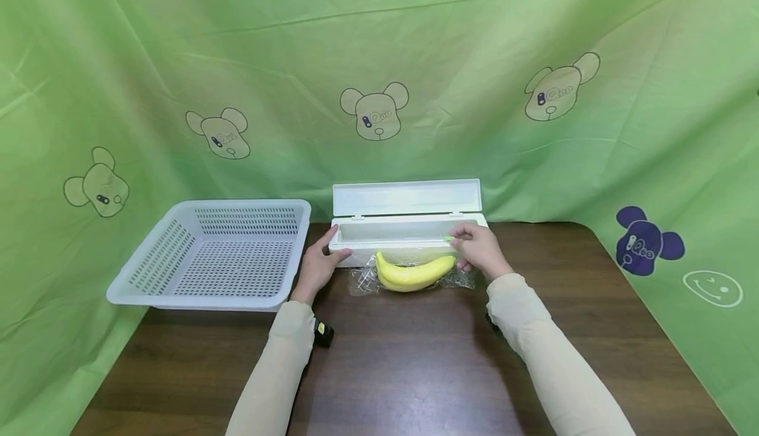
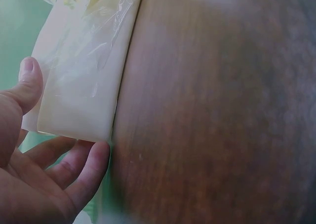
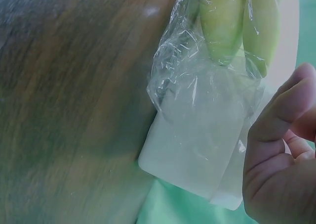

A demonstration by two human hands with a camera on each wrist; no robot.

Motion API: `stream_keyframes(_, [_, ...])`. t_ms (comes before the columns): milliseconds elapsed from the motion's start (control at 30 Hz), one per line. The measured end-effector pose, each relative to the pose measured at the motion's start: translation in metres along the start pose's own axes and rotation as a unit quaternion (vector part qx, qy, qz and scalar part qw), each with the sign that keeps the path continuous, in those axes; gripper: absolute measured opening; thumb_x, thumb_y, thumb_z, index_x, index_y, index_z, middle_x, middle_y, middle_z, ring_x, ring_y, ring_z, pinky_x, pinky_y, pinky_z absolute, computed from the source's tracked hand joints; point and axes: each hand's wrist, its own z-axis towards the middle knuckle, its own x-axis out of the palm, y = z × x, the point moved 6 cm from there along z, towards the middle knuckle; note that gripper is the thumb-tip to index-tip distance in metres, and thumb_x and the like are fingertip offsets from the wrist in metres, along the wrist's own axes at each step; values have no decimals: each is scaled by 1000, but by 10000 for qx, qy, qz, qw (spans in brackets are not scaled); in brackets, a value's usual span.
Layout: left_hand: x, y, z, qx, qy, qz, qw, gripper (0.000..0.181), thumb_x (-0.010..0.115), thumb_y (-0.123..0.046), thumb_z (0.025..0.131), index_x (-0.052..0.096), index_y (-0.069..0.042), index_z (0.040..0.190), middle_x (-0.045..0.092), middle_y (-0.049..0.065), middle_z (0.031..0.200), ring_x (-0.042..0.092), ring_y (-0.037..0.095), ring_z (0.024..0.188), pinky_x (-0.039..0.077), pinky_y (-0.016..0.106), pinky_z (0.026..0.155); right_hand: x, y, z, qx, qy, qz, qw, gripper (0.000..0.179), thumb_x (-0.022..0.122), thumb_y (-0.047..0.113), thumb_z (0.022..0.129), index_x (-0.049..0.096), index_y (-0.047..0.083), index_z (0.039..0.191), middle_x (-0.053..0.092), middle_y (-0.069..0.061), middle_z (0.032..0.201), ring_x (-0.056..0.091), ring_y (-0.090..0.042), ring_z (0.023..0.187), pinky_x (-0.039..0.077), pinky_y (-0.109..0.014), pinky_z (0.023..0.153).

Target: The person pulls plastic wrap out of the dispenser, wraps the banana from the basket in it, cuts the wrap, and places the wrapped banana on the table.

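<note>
A white cling film box (image 1: 391,255) stands on the table with its long lid (image 1: 406,197) raised at the back. My left hand (image 1: 317,267) grips its left end, thumb at the front and fingers against the end face (image 2: 74,120). Along the box's upper edge, my right hand (image 1: 479,249) pinches a small green slider (image 1: 449,239) near the right end. Yellow bananas (image 1: 415,276) lie right in front of the box on clear cling film (image 1: 363,280). In the right wrist view the film (image 3: 197,93) drapes over the box front, below two banana tips (image 3: 224,46).
A white perforated plastic basket (image 1: 289,251) stands to the left of the box, beside my left forearm. Green patterned cloth (image 1: 379,41) hangs behind and on both sides of the brown wooden table (image 1: 403,370).
</note>
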Motion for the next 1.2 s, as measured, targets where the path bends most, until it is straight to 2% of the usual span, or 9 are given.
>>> stream_keyframes(400, [2, -2, 1, 24, 13, 32, 10000, 69, 77, -28, 92, 46, -25, 153, 42, 5, 156, 35, 30, 144, 28, 46, 117, -6, -5, -1, 0, -105, -118, 9999, 24, 58, 1, 97, 61, -7, 119, 65, -28, 109, 59, -18, 50, 53, -31, 47])
stream_keyframes(667, [1, -1, 3, 51, -20, 37, 10000, 69, 78, -28, 91, 47, -25, 153, 43, 6, 156, 35, 30, 144, 28, 46, 117, -9, -8, 1, -234, -190, -203, 9993, 21, 59, 1, 97, 63, -7, 116, 65, -27, 107, 61, -20, 50, 53, -30, 46])
stream_keyframes(1200, [0, 0, 0, 30, -16, 1, 10000, 68, 77, -29, 92, 47, -26, 152, 44, 5, 155, 36, 29, 144, 29, 45, 117, -20, -14, 1, -251, -205, -286, 9991, 24, 60, 1, 97, 62, -8, 120, 64, -32, 113, 62, -21, 53, 55, -31, 48])
